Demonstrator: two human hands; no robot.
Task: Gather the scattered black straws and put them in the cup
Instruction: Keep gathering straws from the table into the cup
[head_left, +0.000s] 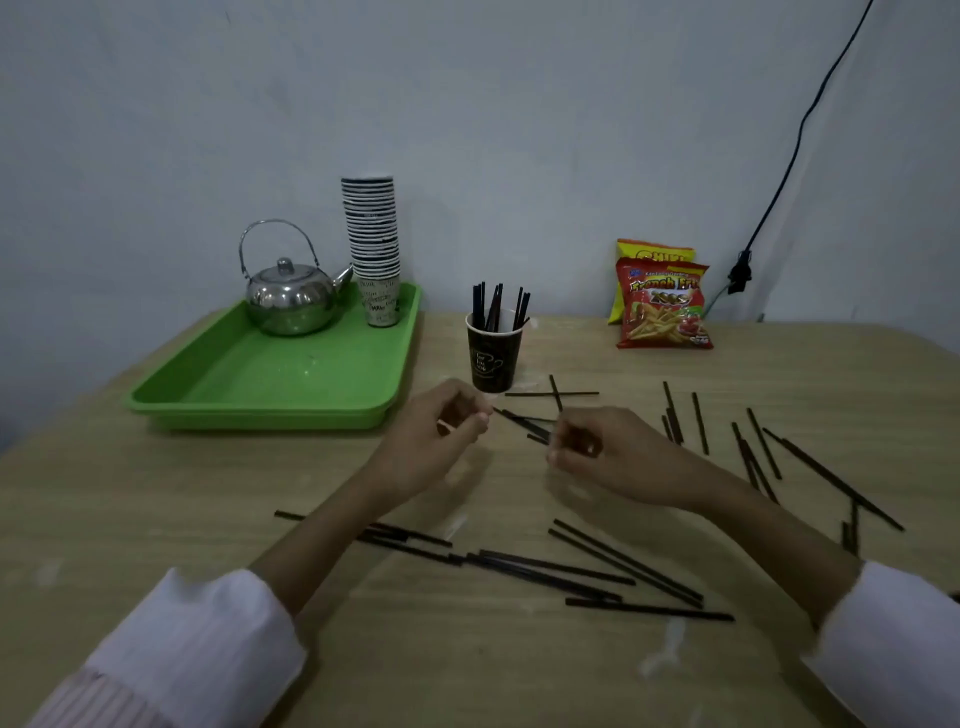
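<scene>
A dark paper cup (491, 361) stands at the table's middle with several black straws (496, 306) upright in it. Just in front of it, a small bundle of black straws (524, 423) lies slanted between my hands. My left hand (441, 434) pinches the bundle's far-left end, fingers curled. My right hand (597, 454) is closed around the near-right end, with dark straw showing inside the fingers. Several loose straws (597, 571) lie across the front of the table, several more loose straws (753, 452) lie to the right, and two crossed straws (556, 394) lie beside the cup.
A green tray (270, 400) at the back left carries a steel kettle (291, 301) and a tall stack of paper cups (371, 244). Two snack bags (662, 306) lean on the wall at the back right. A black cable (779, 182) hangs down the wall.
</scene>
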